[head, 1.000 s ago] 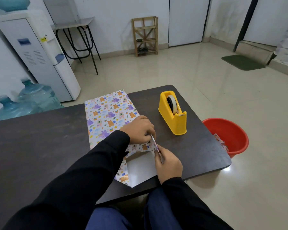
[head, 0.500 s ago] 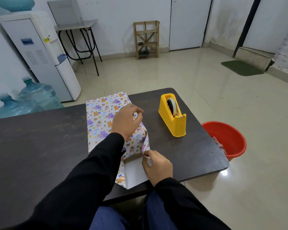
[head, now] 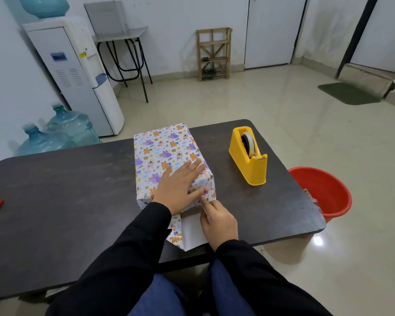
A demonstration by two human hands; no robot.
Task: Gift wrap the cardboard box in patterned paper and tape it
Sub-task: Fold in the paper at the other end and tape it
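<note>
Bright even light, floor (head: 237, 106) glare (near table (head: 78, 201)), edges bowed, sharp

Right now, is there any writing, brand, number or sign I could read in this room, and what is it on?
No text here can be read.
Blue label on the water dispenser: too blurred to read.
Yellow sticker beside it: too small to read.
Patterned paper: cartoon pictures only, no words visible.
Yellow tape dispenser: no marking shows.
</note>
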